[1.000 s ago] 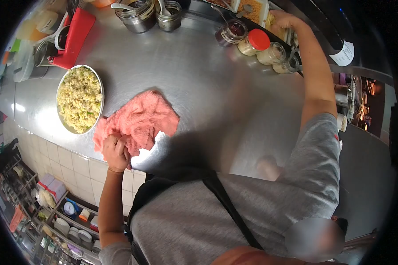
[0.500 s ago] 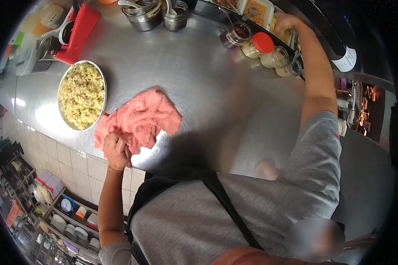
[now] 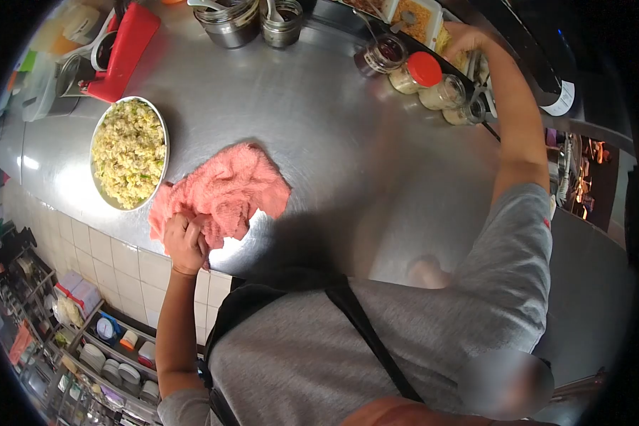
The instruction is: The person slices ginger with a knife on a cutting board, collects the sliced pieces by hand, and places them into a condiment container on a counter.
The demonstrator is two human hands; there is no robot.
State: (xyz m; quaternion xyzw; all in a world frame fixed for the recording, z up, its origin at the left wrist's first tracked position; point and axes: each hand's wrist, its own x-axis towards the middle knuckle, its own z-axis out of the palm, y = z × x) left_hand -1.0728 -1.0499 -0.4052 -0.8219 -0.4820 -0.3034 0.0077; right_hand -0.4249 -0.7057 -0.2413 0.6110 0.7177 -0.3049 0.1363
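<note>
My left hand (image 3: 185, 242) is closed on the near edge of a crumpled pink cloth (image 3: 238, 181), which lies on the steel counter. Just beyond the cloth, to the left, stands a white oval dish of fried rice (image 3: 129, 154) with green bits in it. At the upper right, my right hand (image 3: 464, 41) reaches into a tray holding yellow shreds (image 3: 443, 38). Its fingers bend down over the tray, and their tips are hidden, so I cannot tell whether they grip anything.
By my right forearm are a dark red jar (image 3: 380, 55), a red-lidded jar (image 3: 415, 72) and two glass jars. A tray of orange crumbs (image 3: 410, 20) sits behind them. Metal pots with spoons (image 3: 228, 23) stand at the back; a red holder (image 3: 126, 53) is at left.
My right forearm has swung slightly to the right, while its hand stays at the tray. My left hand and the cloth look almost unchanged.
</note>
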